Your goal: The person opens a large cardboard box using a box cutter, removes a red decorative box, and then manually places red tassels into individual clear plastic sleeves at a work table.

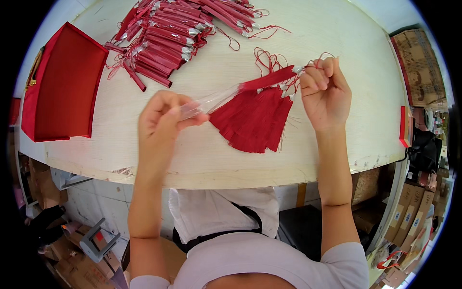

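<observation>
Pinching the clear sleeve (221, 98) is the left hand (163, 113), the right hand (329, 94) clasping the cord (311, 66), and the tassel (269, 79) stretches between them, over a fanned pile (255, 120) on the surface (368, 106)! Wrapped tassels (166, 41) lie heaped beyond.

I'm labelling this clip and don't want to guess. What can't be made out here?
All in the head view:
Left hand: blurred, so its exact pinch on the clear plastic sleeve is unclear.
Right hand: closed over part of the red cord, hiding it.
Wrapped tassels: overlapping and cut off by the top edge, so uncountable.
Unwrapped tassels: overlapping, so their number is hidden.
</observation>
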Tool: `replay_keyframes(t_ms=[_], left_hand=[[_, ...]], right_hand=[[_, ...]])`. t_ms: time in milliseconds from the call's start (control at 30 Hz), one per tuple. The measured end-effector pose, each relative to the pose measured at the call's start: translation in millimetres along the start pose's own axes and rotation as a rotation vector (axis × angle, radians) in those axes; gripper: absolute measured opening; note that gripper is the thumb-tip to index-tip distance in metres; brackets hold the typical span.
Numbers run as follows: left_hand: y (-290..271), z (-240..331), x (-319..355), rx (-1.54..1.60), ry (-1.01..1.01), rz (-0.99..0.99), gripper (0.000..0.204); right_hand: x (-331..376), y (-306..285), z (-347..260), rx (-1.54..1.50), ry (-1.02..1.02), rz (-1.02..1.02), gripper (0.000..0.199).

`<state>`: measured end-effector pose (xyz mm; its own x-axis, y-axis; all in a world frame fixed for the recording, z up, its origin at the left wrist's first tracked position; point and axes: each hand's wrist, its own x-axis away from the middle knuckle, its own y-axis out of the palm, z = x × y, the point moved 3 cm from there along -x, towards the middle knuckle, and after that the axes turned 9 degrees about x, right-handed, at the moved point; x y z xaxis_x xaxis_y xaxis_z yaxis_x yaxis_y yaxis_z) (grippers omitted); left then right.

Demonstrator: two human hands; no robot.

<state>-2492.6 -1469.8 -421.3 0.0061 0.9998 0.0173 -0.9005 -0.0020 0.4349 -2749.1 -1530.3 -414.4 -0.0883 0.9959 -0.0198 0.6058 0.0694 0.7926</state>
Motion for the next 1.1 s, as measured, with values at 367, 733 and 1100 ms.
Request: replay_keyframes(t_ms=[367, 733, 1100], left_hand=[[-143, 76, 102, -0.435, -0.124, -0.042, 0.025], [-158, 77, 129, -0.456, -0.309, -0.11, 0.025], [-81, 52, -52, -1.184, 0.333, 0.066, 0.022]], right_hand=[[30, 46, 0, -0.203, 0.355, -0.823, 0.042], [-6, -6, -8, 1.852, -0.438, 0.251, 0.022], [0, 9, 7, 1.545, -0.388, 0.133, 0.006]])
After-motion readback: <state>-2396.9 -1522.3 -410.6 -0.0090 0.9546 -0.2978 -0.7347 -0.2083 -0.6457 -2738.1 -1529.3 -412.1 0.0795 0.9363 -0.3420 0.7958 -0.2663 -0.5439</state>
